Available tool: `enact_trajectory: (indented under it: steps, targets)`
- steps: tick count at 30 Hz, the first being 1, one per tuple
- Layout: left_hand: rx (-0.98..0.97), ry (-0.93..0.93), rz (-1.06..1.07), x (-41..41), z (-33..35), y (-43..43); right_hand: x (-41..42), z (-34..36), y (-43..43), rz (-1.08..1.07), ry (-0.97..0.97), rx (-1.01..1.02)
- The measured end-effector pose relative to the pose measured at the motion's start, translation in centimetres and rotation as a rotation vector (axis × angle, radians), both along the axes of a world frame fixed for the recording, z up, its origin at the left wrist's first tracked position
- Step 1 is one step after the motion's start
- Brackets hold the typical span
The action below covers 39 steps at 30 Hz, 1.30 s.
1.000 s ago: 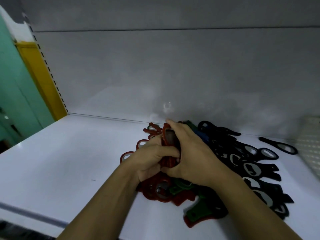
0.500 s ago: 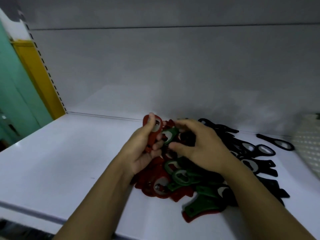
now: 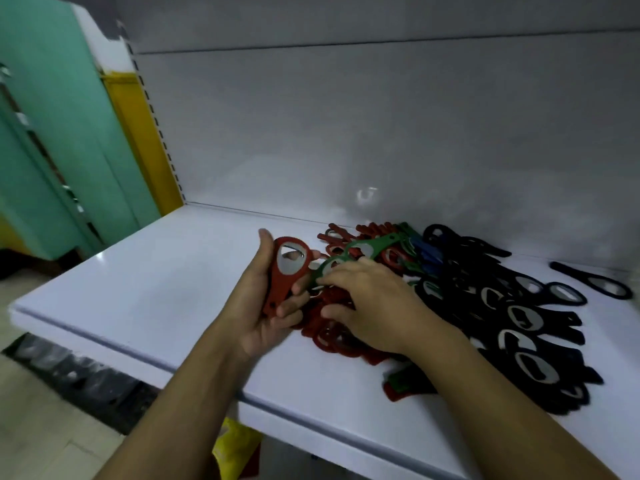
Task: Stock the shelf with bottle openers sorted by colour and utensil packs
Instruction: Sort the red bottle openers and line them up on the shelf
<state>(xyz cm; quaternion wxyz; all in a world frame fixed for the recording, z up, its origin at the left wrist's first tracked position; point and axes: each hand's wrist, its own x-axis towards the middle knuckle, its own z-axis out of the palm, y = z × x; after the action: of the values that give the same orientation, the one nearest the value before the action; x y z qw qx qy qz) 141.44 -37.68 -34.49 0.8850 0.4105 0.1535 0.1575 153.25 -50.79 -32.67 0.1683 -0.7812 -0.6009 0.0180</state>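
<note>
A mixed heap of bottle openers lies on the white shelf (image 3: 145,299): red ones (image 3: 337,337) at the left, black ones (image 3: 519,323) at the right, a few blue ones (image 3: 427,252) between. My left hand (image 3: 258,306) grips a red opener (image 3: 287,271) upright, just left of the heap. My right hand (image 3: 370,303) rests over the red openers and pinches the end of a green opener (image 3: 360,252) that sticks up toward the back.
One black opener (image 3: 592,280) lies apart at the far right. The grey back panel (image 3: 381,133) closes the shelf behind. A yellow upright (image 3: 138,133) and green wall stand at the left. Something yellow (image 3: 235,448) sits below the shelf's front edge.
My left hand has drawn the red opener leftward, away from the heap. My right hand has moved onto the pile and taken a green opener. The view has shifted right.
</note>
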Motion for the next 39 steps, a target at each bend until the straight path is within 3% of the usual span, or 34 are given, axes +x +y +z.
enact_trajectory:
  steps: [3, 10, 13, 17, 19, 21, 25, 31, 34, 37, 39]
  targets:
    - [-0.126, -0.076, 0.042, -1.3, -1.2, -0.5, 0.2, -0.2, 0.5, -0.027, -0.088, -0.004]
    - [-0.076, 0.015, 0.065, -1.6, -2.3, -1.1, 0.4, -0.2, 0.4, 0.050, -0.205, 0.070]
    - [-0.151, -0.026, 0.097, -1.5, -2.0, -1.0, 0.4, 0.4, 0.3, -0.034, -0.169, 0.260]
    - [-0.090, -0.002, 0.066, -1.4, -1.9, -1.0, -0.2, 0.6, 0.1, -0.090, -0.012, 0.674]
    - [-0.038, 0.010, 0.055, -1.2, -1.9, -1.0, -0.5, 0.5, 0.2, -0.032, -0.083, 0.871]
    - [0.005, 0.032, 0.078, -0.9, -1.8, -1.0, -1.1, 0.0, 0.5, 0.065, -0.178, 0.918]
    - [-0.080, 0.057, 0.171, -0.8, -1.5, -1.1, -2.5, -2.0, 1.8, 0.318, -0.299, 0.776]
    - [-0.073, 0.045, 0.209, -1.4, -1.6, -1.3, -2.9, -1.8, 1.2, 0.392, -0.201, 0.604]
    - [-0.016, 0.086, 0.245, -1.3, -1.3, -1.6, -3.1, -1.1, 0.7, 0.294, -0.097, 0.482]
    - [0.192, 0.164, 0.261, -1.1, -0.9, -2.4, -3.0, -0.5, 0.3, 0.084, 0.108, 0.324]
    - [0.339, 0.199, 0.216, -1.1, -0.5, -3.2, -3.1, -0.5, 0.3, 0.075, 0.127, 0.165]
